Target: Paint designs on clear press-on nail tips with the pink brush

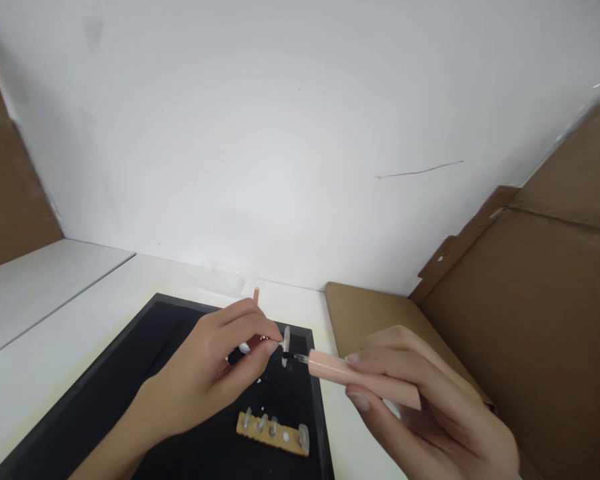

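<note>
My right hand [405, 393] grips a pink cylindrical brush handle [365, 380] between thumb and fingers. Its small dark brush tip [289, 355] points left and meets or nearly meets a translucent nail-shaped piece [286, 343]. Thumb and index finger of my left hand [220, 360] are pinched at the piece's left side, on a thin holder mostly hidden by the fingertips. Below the hands, a yellowish wooden strip [280, 443] lies on the black mat [190, 460] and carries several translucent nail-shaped pieces standing up along it.
Behind my left hand a pink stick-like end [256, 294] shows, and a whitish round item is partly hidden by the fingers. A cardboard piece [375, 313] lies at the right. The white wall [280, 147] rises behind, with cardboard sides [545, 300].
</note>
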The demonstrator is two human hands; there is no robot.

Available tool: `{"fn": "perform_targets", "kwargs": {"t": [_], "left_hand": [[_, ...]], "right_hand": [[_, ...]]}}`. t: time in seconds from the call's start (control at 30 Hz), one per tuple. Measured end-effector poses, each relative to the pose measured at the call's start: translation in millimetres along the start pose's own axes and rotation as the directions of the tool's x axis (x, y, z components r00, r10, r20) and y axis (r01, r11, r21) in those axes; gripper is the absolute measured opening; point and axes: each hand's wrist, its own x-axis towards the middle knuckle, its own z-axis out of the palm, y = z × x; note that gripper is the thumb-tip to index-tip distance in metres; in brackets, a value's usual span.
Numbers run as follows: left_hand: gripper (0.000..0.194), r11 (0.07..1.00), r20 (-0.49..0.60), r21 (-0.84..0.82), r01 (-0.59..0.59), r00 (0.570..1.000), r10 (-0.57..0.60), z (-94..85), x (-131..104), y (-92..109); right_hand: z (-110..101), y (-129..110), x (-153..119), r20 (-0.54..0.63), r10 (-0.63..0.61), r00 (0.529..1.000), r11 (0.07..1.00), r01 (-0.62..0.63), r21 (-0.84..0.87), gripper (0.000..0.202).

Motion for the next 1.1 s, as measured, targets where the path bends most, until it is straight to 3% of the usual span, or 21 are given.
{"fn": "perform_targets", "kwargs": {"t": [0.27, 0.5, 1.1], "left_hand": [[0.018, 1.0, -0.019, -0.02, -0.02, 1.0, 0.02, 0.5, 1, 0], [0.019, 0.998, -0.094, -0.02, -0.061, 0.994, 0.059, 4.2, 1, -3], [0.019, 0.995, -0.127, -0.084, -0.053, 0.991, 0.042, 8.5, 0, -7]], "right_hand": [[1, 1, -2, -0.023, 0.026, 0.999, 0.999, -0.025, 0.024, 0.031], [-7, 10, -6, 0.102, -0.037, 0.994, 0.993, 0.025, 0.119, 0.035], [-8, 21, -6, 0.067, -0.124, 0.99, 0.982, 0.113, 0.15, 0.038]]}}
